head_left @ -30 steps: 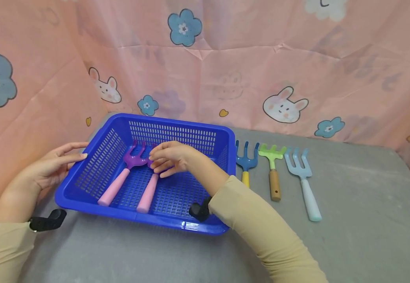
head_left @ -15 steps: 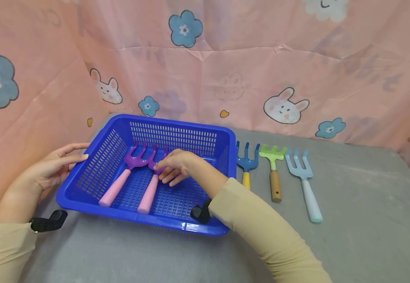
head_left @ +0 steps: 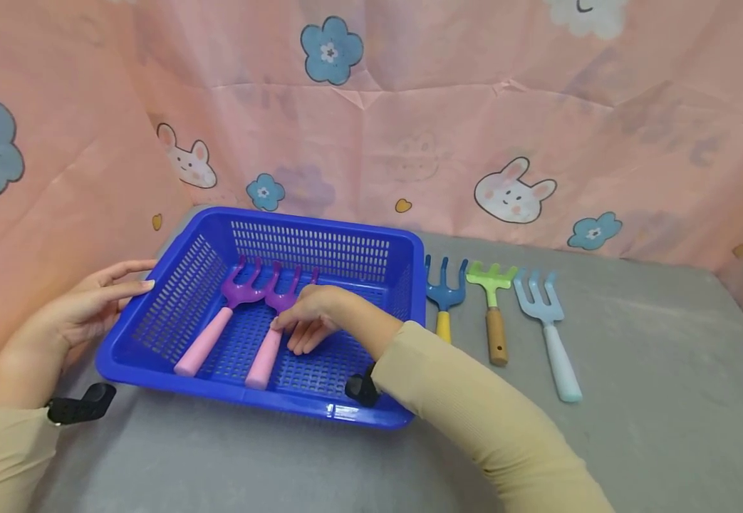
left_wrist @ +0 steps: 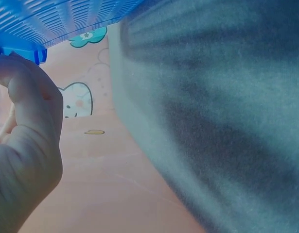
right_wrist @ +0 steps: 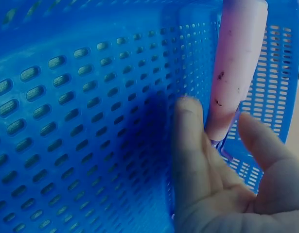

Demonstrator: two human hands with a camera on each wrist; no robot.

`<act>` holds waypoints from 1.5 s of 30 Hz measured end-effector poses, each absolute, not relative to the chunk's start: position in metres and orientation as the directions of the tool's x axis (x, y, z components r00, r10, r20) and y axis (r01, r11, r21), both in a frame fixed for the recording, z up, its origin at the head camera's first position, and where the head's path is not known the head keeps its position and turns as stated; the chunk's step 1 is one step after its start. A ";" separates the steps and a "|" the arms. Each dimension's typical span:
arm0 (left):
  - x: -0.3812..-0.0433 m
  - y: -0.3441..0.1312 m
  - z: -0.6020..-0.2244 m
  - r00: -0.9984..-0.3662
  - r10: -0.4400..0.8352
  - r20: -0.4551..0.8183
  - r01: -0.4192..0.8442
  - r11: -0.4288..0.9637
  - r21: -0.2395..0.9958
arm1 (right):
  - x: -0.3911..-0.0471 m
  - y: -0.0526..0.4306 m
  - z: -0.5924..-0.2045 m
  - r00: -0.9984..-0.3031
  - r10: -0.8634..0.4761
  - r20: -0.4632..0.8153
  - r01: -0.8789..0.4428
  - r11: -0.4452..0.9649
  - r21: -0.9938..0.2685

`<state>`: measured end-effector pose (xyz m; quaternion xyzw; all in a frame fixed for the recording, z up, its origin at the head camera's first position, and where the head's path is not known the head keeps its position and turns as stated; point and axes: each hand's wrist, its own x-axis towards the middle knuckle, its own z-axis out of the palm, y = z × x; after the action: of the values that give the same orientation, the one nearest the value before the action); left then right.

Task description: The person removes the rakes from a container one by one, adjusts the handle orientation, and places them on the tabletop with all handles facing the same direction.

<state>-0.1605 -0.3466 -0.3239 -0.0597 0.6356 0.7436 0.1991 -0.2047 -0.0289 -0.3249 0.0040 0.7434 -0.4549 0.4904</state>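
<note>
A blue plastic basket [head_left: 258, 395] holds two hand forks. The left fork [head_left: 203, 342] and the right fork [head_left: 265, 356] both have pink handles and purple tines. My right hand [head_left: 313, 317] is inside the basket, by the neck of the right fork. In the right wrist view, the thumb and the fairly straight fingers stand either side of the pink handle [right_wrist: 239, 63], with a gap at the thumb. My left hand [head_left: 92, 306] holds the basket's left rim, thumb on top; its other fingers are partly hidden.
Right of the basket, a blue hand fork with a yellow handle [head_left: 445, 292], a green one with a wooden handle [head_left: 496, 335] and a pale blue one [head_left: 558, 356] lie in a row on the grey table [head_left: 653, 399]. A pink patterned cloth [head_left: 371, 121] hangs behind.
My right hand has moved down from the tines of the right fork to the top of its handle, uncovering more of the tines. The left hand stays at the rim.
</note>
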 end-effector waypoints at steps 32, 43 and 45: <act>-0.159 -0.346 -0.323 -0.907 0.228 -0.354 -0.391 -0.146 0.909 | -0.204 -0.039 -0.321 -0.472 -0.535 -0.701 0.502 0.490 -0.712; -0.159 -0.348 -0.324 -0.908 0.240 -0.344 -0.385 -0.157 0.909 | -0.205 -0.036 -0.313 -0.502 -0.597 -0.625 0.428 0.456 -0.780; -0.159 -0.347 -0.324 -0.906 0.252 -0.340 -0.386 -0.165 0.908 | -0.207 -0.034 -0.312 -0.513 -0.595 -0.619 0.434 0.443 -0.785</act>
<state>-0.1595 -0.3470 -0.3244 -0.0550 0.6113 0.7611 0.2097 -0.2065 -0.0343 -0.3123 -0.0582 0.6936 -0.5247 0.4902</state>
